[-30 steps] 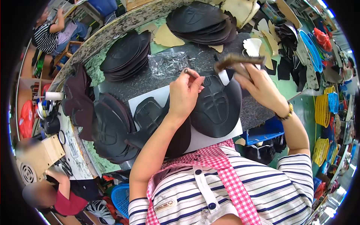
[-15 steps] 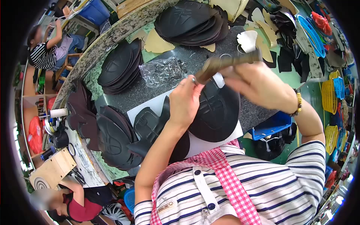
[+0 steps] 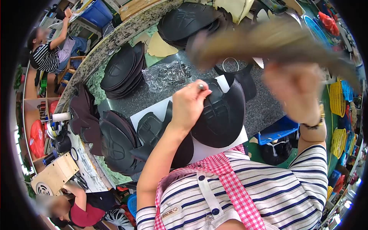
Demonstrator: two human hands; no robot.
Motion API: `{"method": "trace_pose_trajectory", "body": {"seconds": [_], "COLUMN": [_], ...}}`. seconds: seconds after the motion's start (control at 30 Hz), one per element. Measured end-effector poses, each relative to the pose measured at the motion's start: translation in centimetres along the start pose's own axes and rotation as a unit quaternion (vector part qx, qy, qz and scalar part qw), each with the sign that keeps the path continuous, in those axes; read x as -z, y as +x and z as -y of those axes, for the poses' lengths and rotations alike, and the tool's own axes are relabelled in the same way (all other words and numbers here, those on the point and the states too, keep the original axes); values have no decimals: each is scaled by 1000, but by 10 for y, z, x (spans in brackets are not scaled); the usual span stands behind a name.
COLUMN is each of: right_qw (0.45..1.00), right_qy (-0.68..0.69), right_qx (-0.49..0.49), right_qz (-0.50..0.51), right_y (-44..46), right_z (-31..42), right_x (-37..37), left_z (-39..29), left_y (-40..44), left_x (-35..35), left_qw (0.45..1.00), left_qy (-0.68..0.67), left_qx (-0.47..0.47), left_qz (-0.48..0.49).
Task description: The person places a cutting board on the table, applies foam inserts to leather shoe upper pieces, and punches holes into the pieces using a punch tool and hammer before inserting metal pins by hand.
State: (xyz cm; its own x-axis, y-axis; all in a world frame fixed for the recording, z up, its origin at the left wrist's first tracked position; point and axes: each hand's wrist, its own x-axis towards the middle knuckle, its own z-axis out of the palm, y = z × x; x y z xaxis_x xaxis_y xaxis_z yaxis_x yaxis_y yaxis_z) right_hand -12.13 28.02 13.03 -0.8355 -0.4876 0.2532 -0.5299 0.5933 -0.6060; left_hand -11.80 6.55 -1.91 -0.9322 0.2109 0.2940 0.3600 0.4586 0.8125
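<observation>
"Beyond the left hand [image 3: 188, 105], what crowds the table?"

"Two stacks of black pieces — a far stack [image 3: 188, 21] and a side stack [image 3: 120, 71] — with a clear bag of small metal bits [image 3: 166, 74] nearer the hand. A cream piece [image 3: 161, 45] lies between the stacks. The brown tool [image 3: 264, 42] blurs across the upper right and hides part of the view."

"And the fingers?"

"Left thumb and fingertips are pinched shut on a small metal rod [image 3: 201, 87], its end showing over the embossed black piece [image 3: 220, 117]. The right hand [image 3: 293, 86] is smeared by motion, but its fingers are closed on the brown tool."

"Where does the black piece lie?"

"On a white board [image 3: 199, 149], beside another black piece [image 3: 150, 128] partly under the left forearm."

"Anything different from the last frame?"

"Yes — half a second ago the brown tool's end was at the rod; now it is lifted clear, and the right hand is farther to the right. The left hand has barely moved."

"What about the surface and room?"

"Dark speckled slab [image 3: 264, 111] over a green tabletop, with a stone rim [image 3: 109, 40]. A blue basket [image 3: 278, 130] is at the near right; two co-workers sit off to the left."
</observation>
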Motion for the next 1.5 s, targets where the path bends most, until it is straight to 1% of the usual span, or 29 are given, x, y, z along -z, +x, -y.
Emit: {"method": "trace_pose_trajectory", "body": {"seconds": [0.07, 0.13, 0.17, 0.2, 0.27, 0.33, 0.4, 0.43, 0.47, 0.53, 0.57, 0.63, 0.73, 0.8, 0.87, 0.93, 0.97, 1.07, 1.1, 1.13, 1.2, 1.23, 1.27, 1.3, 1.33, 1.37, 1.43, 1.47, 1.5], "right_qw": [992, 983, 984, 982, 938, 927, 912, 884, 887, 884, 895, 920, 908, 917, 935, 931, 927, 935, 954, 968, 984, 976, 980, 989, 975, 977, 964, 956, 955], "right_qy": [-55, 40, 3, -26, 161, 207, 220, 277, 302, 333, 293, 294, 356, 343, 294, 259, 267, 235, 135, 87, -10, 5, -108, -62, -80, -102, -133, -68, -97], "right_qx": [18, -157, -171, -184, -306, -310, -345, -374, -343, -323, -336, -250, -165, -150, -181, -259, -260, -233, -182, -142, -64, -102, 99, 86, 177, 123, 125, 62, 135], "right_qz": [112, 86, 53, 22, -32, -27, -26, -36, -70, -64, -29, -69, -147, -138, -88, 4, 44, 127, 195, 188, 167, 192, 137, 106, 103, 141, 195, 278, 247], "right_y": [1, 2, -6, -19, -48, -77, -80, -75, -67, -51, -38, -22, 7, 12, 11, 1, -6, -26, -20, -4, 47, 78, 109, 140, 172, 197, 229, 235, 236], "right_z": [-22, -27, -36, -47, -56, -75, -68, -60, -48, -48, -39, -34, 0, 1, 12, 28, 25, 13, 5, 8, 16, 25, 0, -1, -10, 5, 21, 28, 19], "right_x": [-28, -26, -30, -41, -67, -86, -86, -85, -86, -73, -57, -40, -27, -29, -46, -86, -109, -146, -140, -135, -120, -124, -145, -165, -188, -203, -236, -244, -256], "left_z": [-6, -6, -4, -7, -16, -39, -36, -32, -27, -22, -21, -20, -8, -10, -9, -5, -15, -22, -20, -24, -42, -44, -41, -29, -16, -4, 16, 27, 4], "left_y": [0, -2, -5, -8, -45, -104, -166, -185, -199, -209, -203, -190, -189, -192, -198, -203, -196, -185, -179, -172, -167, -171, -179, -190, -201, -207, -209, -210, -184], "left_x": [0, -1, 3, 16, 63, 119, 147, 145, 140, 129, 124, 115, 110, 110, 115, 121, 123, 113, 107, 106, 140, 160, 182, 206, 227, 235, 246, 252, 250], "left_qw": [990, 990, 960, 944, 959, 964, 919, 913, 901, 877, 879, 879, 888, 872, 835, 778, 753, 847, 889, 901, 941, 927, 911, 896, 878, 879, 878, 862, 879], "left_qy": [126, -90, -197, -258, -196, 32, 132, 62, -11, -136, -139, -140, -146, -252, -354, -453, -474, -366, -280, -240, -87, -93, -98, -113, -125, 21, 178, 259, 178], "left_qx": [-61, 110, 197, 195, 182, 254, 337, 356, 367, 371, 366, 367, 338, 305, 301, 325, 333, 295, 271, 262, 196, 214, 233, 285, 335, 328, 262, 232, 268], "left_qz": [4, -17, -33, -67, -97, -73, -153, -192, -231, -274, -272, -272, -275, -289, -294, -291, -312, -248, -239, -248, -263, -295, -327, -322, -318, -344, -358, -369, -352]}}
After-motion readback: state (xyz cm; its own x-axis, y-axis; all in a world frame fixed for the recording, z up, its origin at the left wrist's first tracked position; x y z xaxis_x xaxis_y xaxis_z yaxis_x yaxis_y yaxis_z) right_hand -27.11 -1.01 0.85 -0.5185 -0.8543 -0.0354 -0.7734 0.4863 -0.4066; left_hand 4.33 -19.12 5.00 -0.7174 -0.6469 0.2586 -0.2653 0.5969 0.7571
